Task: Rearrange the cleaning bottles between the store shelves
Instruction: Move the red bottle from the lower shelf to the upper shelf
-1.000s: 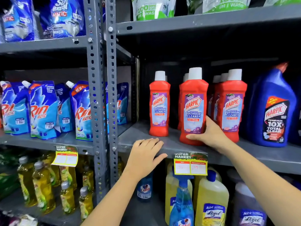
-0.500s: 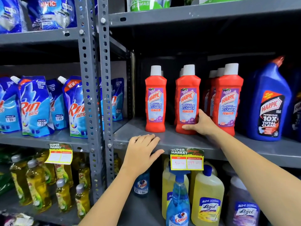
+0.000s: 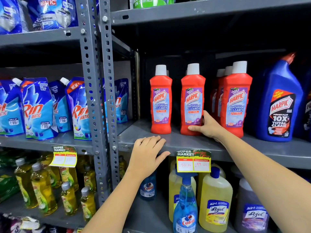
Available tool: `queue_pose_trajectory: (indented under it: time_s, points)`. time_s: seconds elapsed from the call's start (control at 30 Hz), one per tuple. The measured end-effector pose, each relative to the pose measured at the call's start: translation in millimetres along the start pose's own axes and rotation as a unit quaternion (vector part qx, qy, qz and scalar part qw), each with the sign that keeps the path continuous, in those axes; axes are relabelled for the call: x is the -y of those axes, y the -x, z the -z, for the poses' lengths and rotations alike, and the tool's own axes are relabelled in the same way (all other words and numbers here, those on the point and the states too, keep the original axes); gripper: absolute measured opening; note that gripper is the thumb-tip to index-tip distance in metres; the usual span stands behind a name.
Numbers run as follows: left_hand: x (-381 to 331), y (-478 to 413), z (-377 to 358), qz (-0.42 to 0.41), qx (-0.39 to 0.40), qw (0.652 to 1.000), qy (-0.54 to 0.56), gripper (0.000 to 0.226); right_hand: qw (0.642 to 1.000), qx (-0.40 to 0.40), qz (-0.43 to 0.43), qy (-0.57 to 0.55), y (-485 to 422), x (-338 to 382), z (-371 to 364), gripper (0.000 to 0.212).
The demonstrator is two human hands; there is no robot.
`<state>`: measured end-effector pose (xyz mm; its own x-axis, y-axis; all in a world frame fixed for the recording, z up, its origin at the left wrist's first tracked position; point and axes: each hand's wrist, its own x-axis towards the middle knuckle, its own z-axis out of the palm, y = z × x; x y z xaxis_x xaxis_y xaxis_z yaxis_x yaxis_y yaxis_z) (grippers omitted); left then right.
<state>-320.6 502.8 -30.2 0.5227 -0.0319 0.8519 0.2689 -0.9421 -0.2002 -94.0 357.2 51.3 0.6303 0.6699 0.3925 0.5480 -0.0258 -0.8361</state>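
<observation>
Several red Harpic bathroom cleaner bottles with white caps stand upright on the grey middle shelf. My right hand grips the lower right side of the middle red bottle, which stands on the shelf. Another red bottle stands apart to its left, and a cluster of red bottles stands to its right. My left hand lies flat, fingers spread, on the shelf's front edge and holds nothing.
A big blue Harpic bottle stands at the right. Grey perforated uprights divide the bays. Blue Rin pouches fill the left shelf. Below are yellow dish-liquid bottles, a Colin sprayer, Lizol bottles and a price tag.
My right hand has pushed the middle red bottle back from the shelf's front edge into line with the others. My left hand has stayed on the shelf edge.
</observation>
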Motion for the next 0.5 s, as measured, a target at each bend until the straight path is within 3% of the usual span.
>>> queue_pose_trajectory:
  time_s: [0.5]
  points:
    - [0.0, 0.2, 2.6, 0.005, 0.020, 1.000, 0.002, 0.046, 0.999, -0.007, 0.012, 0.039, -4.5, -8.0, 0.3, 0.077]
